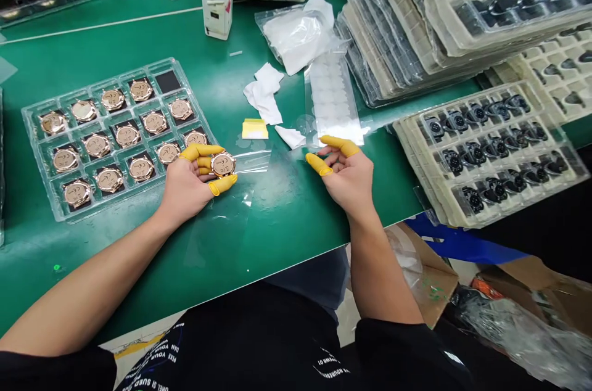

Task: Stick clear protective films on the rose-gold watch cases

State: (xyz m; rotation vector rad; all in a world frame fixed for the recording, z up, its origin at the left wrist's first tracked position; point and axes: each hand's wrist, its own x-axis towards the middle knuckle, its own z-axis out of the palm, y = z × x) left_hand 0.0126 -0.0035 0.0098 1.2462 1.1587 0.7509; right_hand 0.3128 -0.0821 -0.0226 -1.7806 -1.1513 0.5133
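Note:
My left hand (192, 184), in yellow finger cots, pinches a round rose-gold watch head (223, 164) between thumb and fingers, its engraved back facing up. This hand is over the right edge of a clear plastic tray (60, 209) with several similar watch heads in its compartments. Across from it, my right hand (346, 172) hovers with yellow-cotted thumb and index tips apart and the other fingers curled. I make out nothing solid between those tips; a thin clear film there could escape my view. Just beyond lies a sheet of round clear stickers (333, 98).
Nearby are a yellow pad (254, 129), crumpled white wipes (266, 95), a white bottle (217, 5) and a bag of wipes (298, 33). Trays of dark watches (493, 150) and tall tray stacks (393, 27) stand right. Clear film strips (250, 161) lie near my left hand.

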